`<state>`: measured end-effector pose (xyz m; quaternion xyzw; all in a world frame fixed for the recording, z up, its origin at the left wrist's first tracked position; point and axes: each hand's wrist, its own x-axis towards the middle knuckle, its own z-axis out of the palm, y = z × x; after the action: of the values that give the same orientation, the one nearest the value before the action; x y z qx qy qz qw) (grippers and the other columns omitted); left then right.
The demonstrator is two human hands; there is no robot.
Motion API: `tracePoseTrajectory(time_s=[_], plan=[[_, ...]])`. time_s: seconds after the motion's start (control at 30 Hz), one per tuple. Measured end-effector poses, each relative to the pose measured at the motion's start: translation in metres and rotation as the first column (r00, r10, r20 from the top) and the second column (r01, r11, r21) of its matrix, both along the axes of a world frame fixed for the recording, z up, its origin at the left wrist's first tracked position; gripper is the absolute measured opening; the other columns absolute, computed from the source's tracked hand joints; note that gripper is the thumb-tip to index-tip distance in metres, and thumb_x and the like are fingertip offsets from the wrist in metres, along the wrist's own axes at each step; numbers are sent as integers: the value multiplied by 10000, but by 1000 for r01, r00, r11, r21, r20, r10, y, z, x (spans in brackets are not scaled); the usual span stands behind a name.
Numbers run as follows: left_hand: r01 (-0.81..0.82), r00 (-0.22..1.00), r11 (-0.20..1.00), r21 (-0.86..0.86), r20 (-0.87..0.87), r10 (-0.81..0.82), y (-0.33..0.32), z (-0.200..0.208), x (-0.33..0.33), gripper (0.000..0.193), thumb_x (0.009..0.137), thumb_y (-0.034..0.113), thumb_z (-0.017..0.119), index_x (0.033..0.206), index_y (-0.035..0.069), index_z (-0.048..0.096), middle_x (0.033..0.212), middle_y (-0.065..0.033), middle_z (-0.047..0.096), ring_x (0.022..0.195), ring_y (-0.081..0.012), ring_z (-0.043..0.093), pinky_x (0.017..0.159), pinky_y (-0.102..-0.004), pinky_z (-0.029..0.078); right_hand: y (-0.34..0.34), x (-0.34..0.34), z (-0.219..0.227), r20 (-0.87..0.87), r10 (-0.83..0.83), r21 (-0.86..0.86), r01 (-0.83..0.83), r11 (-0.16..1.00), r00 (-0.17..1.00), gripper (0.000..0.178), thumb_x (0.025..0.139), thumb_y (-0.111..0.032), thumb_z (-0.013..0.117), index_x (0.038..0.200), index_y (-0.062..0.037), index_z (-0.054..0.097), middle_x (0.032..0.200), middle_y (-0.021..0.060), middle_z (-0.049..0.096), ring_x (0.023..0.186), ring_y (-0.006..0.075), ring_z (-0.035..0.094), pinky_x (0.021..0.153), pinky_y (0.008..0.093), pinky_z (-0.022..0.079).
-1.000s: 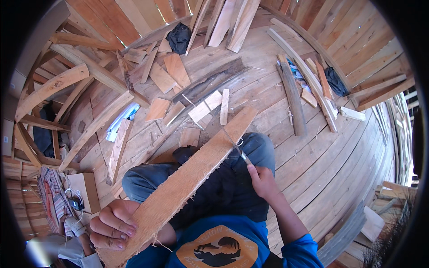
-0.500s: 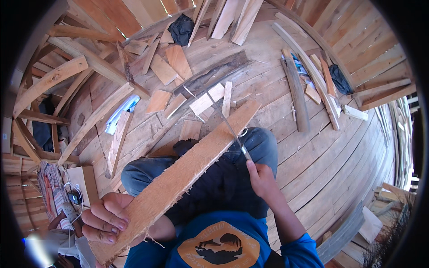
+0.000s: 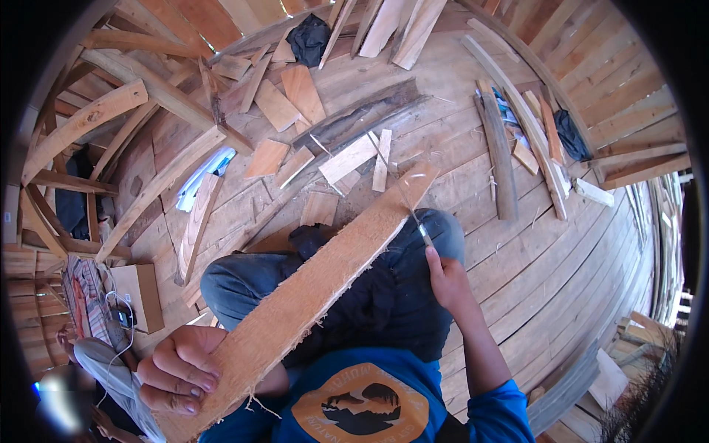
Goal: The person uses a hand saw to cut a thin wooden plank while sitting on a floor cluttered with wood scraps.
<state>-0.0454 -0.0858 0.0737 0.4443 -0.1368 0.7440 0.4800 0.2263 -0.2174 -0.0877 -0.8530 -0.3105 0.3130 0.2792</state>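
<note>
A long, rough-sawn board [image 3: 317, 288] slants across my lap, with frayed fibres along its lower edge. My left hand [image 3: 181, 369] is wrapped around the near end at lower left, fingers over the top face. In my right hand [image 3: 447, 282] is the handle of a long-bladed knife [image 3: 424, 233], thumb stretched along it. The thin, blurred blade lies across the board near its far tip, pointing away to the upper left. Whether its edge touches the wood I cannot tell.
Offcuts [image 3: 348, 158] and a dark, curved slab [image 3: 362, 114] lie on the plank floor ahead. A wooden frame [image 3: 162, 196] stands at left, near a cardboard box [image 3: 139, 295] and another person's leg [image 3: 107, 369]. Long boards [image 3: 517, 125] lie at right.
My right hand and the knife have moved right, toward the board's far end. A pale curl of shaving beside the blade no longer shows. My left hand keeps its grip.
</note>
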Motion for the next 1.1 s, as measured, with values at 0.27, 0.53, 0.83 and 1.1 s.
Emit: tracePoseTrajectory(time_s=[0.27, 0.53, 0.83, 1.1], plan=[[-80, 995, 996, -25, -63, 78, -5, -5, -4, 381, 914, 223, 600, 573, 79, 509, 569, -25, 431, 498, -107, 480, 428, -223, 364, 1, -35, 47, -151, 164, 113, -148, 982, 975, 553, 940, -415, 500, 677, 67, 569, 596, 279, 520, 643, 457, 574, 569, 447, 447], [9, 996, 999, 30, -84, -6, 16, -2, -12, 574, 725, 573, 728, 590, 63, 501, 616, -34, 414, 534, -125, 470, 467, -225, 419, 8, -55, 73, -262, 309, 221, -254, 942, 914, 493, 939, -371, 499, 732, 68, 584, 627, 282, 531, 644, 447, 581, 578, 437, 454], [-15, 1000, 999, -30, -5, 15, 11, -1, -6, 587, 729, 574, 717, 570, 70, 462, 603, -31, 398, 512, -130, 451, 441, -233, 390, 7, -57, 63, -243, 331, 287, -259, 922, 911, 451, 962, -326, 461, 714, 45, 523, 572, 175, 455, 555, 266, 448, 542, 378, 396], [-198, 980, 980, -33, -3, 198, 10, -4, -5, 610, 763, 612, 660, 559, 78, 446, 611, -13, 377, 542, -123, 393, 475, -241, 325, 6, -56, 70, -261, 366, 285, -291, 913, 893, 456, 933, -359, 520, 759, 59, 572, 575, 220, 493, 522, 344, 523, 533, 394, 428]])
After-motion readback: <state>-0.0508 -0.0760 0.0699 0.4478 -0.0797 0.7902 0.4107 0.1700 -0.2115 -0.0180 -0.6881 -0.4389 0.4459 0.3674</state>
